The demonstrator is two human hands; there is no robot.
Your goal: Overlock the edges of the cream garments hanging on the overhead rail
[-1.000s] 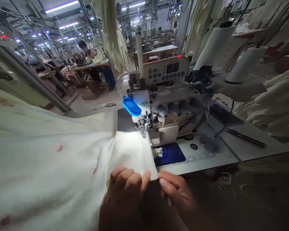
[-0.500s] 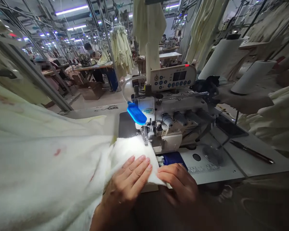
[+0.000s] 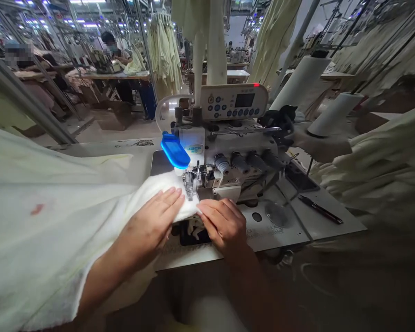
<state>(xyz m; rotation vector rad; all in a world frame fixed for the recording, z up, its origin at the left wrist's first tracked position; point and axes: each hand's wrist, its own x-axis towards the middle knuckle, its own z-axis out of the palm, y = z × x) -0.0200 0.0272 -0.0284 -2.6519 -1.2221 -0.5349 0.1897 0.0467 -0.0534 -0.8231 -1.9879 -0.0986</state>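
Observation:
A cream fleecy cloth point(image 3: 72, 230) with a small red mark spreads from the left side onto the sewing machine's bed, its lit end at the presser foot point(image 3: 189, 184). My left hand point(image 3: 154, 219) lies on this cloth just left of the foot, palm down with fingers stretched out. On the other side, my right hand point(image 3: 224, 223) pinches the cloth's right corner between thumb and fingers, close in front of the foot. The overlock sewing machine point(image 3: 242, 143) carries a blue plastic guard point(image 3: 175, 152) above the needle area. Cloth and fingers partly hide the bed.
Black tweezers point(image 3: 320, 210) and a clear round dish point(image 3: 277, 214) lie on the table to the right. White thread cones point(image 3: 300, 83) stand behind them. Cream garments point(image 3: 164, 55) hang beyond the machine. Co-workers point(image 3: 110, 48) sit at machines in the background.
Both hands have moved forward with the cloth, and its near edge now sits much closer to the presser foot. The camera has turned, shifting the machine left in view.

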